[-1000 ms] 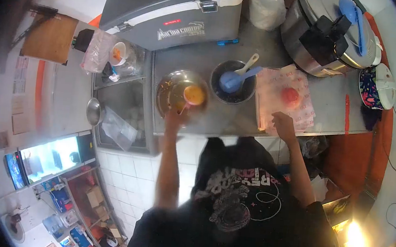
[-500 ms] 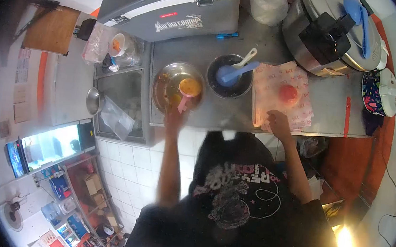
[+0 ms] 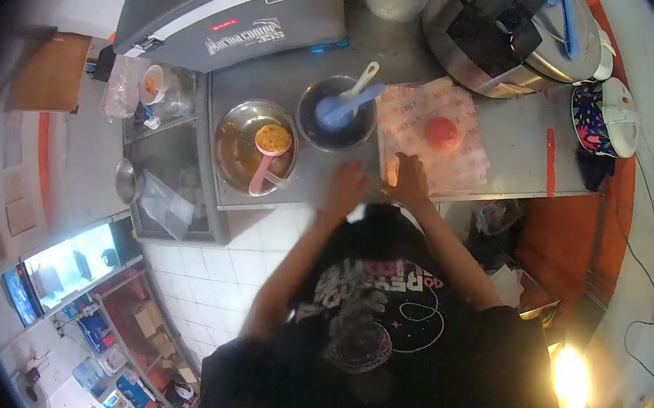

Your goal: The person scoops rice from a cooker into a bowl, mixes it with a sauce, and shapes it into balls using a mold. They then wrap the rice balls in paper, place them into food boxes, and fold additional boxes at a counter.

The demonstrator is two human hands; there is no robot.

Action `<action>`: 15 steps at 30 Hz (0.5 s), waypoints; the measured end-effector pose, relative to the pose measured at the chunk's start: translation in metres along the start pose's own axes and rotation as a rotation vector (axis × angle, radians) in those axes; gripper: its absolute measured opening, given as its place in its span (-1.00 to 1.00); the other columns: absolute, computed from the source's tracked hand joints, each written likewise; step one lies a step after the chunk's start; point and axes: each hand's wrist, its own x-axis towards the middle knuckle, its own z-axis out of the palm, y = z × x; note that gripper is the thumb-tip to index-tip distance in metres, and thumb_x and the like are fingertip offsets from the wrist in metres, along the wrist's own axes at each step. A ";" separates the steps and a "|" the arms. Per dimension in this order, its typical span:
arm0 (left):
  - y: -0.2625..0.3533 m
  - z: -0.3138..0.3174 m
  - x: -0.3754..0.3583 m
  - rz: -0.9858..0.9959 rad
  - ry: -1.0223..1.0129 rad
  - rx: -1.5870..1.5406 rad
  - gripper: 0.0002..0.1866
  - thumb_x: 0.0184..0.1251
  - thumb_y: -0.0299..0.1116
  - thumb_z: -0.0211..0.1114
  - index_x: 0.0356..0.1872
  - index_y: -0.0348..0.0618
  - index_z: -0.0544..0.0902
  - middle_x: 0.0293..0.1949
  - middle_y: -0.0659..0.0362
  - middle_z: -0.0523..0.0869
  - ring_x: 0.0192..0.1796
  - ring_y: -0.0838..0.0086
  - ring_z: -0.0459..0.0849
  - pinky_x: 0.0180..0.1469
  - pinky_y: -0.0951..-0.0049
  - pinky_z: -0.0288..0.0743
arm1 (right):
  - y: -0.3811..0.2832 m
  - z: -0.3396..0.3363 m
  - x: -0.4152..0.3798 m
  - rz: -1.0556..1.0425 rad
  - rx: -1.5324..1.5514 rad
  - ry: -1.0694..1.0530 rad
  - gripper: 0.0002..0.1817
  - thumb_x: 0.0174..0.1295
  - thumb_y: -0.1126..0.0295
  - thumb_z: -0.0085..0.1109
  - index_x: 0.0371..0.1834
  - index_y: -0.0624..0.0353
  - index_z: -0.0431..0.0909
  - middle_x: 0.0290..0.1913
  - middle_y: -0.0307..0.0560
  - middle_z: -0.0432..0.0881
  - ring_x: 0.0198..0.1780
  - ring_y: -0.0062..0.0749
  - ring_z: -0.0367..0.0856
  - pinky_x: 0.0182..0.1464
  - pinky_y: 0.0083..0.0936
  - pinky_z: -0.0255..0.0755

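My left hand (image 3: 347,188) is over the counter's front edge, below the dark bowl, blurred, its fingers hard to make out. Beside it my right hand (image 3: 408,182) touches the lower left corner of the printed paper sheets (image 3: 461,158); its finger shape is unclear. A red round item (image 3: 442,133) sits on the paper. In the steel bowl (image 3: 225,155) rests a pink-handled ladle (image 3: 261,172) with orange food in its cup. The dark bowl (image 3: 303,127) holds a blue ladle (image 3: 336,114) and a white-handled utensil (image 3: 362,80).
A grey cooler (image 3: 234,26) stands at the back left, a large steel rice cooker (image 3: 468,44) at the back right. Farther right is a patterned container (image 3: 587,119). Left of the counter sits a white cup (image 3: 153,85) among plastic bags. A small steel bowl (image 3: 127,181) lies below it.
My left hand has let go of the pink-handled ladle and moved right, near my right hand. My right hand has moved to the paper's left corner. The view has shifted.
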 end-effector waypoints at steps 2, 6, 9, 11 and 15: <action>-0.005 0.030 0.011 0.093 0.018 0.087 -0.65 0.35 -0.20 0.14 -0.04 -0.29 0.55 -0.16 -0.13 0.63 -0.01 -0.03 0.58 0.04 0.10 0.48 | 0.016 0.021 0.006 -0.081 0.032 0.084 -0.09 0.03 -0.03 0.34 0.35 0.23 0.14 0.22 0.38 0.30 0.25 0.26 0.29 0.27 0.02 0.22; 0.006 0.049 0.032 -0.262 -0.088 -0.076 -0.66 0.40 -0.18 0.03 -0.11 -0.27 0.58 -0.14 -0.15 0.62 -0.04 -0.11 0.58 0.03 0.04 0.47 | 0.031 0.026 0.013 -0.101 0.033 0.038 -0.18 0.07 0.00 0.30 0.30 0.25 0.23 0.20 0.30 0.36 0.23 0.19 0.33 0.29 -0.04 0.22; -0.015 0.069 0.042 -0.278 0.024 -0.119 -0.68 0.36 -0.19 0.14 -0.19 -0.30 0.61 -0.21 -0.12 0.65 -0.12 -0.02 0.62 -0.05 0.10 0.50 | 0.023 0.005 0.008 -0.029 0.340 -0.062 -0.30 0.10 -0.01 0.29 0.18 0.28 0.38 0.17 0.22 0.43 0.23 0.10 0.35 0.31 -0.14 0.20; -0.019 0.074 0.045 -0.204 0.065 -0.081 -0.67 0.32 -0.18 0.23 -0.23 -0.32 0.62 -0.29 -0.08 0.68 -0.19 0.07 0.66 -0.11 0.16 0.53 | 0.029 0.011 0.008 -0.002 0.391 -0.034 -0.39 0.09 0.03 0.32 0.06 0.28 0.47 0.09 0.13 0.50 0.15 -0.01 0.43 0.21 -0.20 0.30; -0.002 0.056 0.054 -0.471 0.030 -0.479 -0.70 0.32 -0.22 0.22 -0.20 -0.30 0.67 -0.31 -0.12 0.71 -0.23 0.04 0.68 -0.14 0.17 0.53 | 0.032 0.010 0.007 0.042 0.497 -0.067 -0.42 0.07 0.10 0.37 0.03 0.29 0.46 -0.01 0.10 0.53 0.01 -0.09 0.51 0.07 -0.23 0.39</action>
